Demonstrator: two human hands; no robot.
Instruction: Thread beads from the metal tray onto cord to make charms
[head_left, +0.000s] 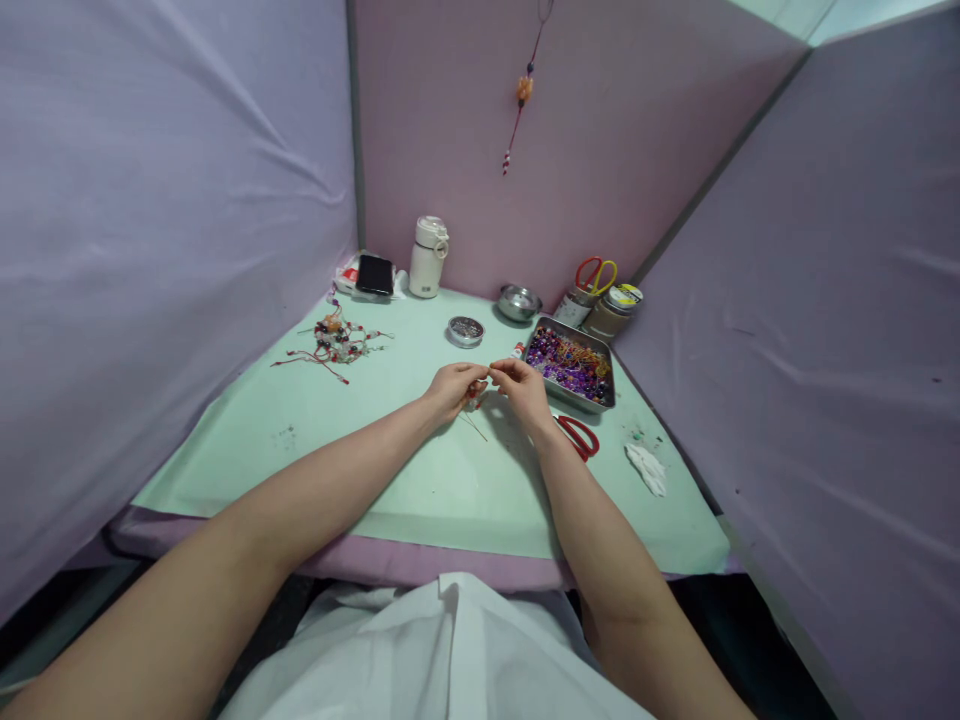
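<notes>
Over the middle of the pale green tabletop (420,470), my left hand (454,388) and my right hand (519,384) meet at the fingertips. A small beaded cord (473,402) with red and clear beads hangs under my left fingers, and its thin loose ends trail down toward the table. My left hand is closed on this cord. The thumb and forefinger of my right hand are pinched together close to it; what lies between them is too small to make out. Red-handled scissors (577,437) lie beside my right wrist, their blades partly hidden.
A metal tray of purple and amber beads (574,365) sits right of my hands. Behind are a round tin (466,331), steel bowl (519,302), white bottle (428,258), phone (374,275) and jars (615,312). Beaded strings (339,338) lie left; crumpled white tissue (646,469) lies right.
</notes>
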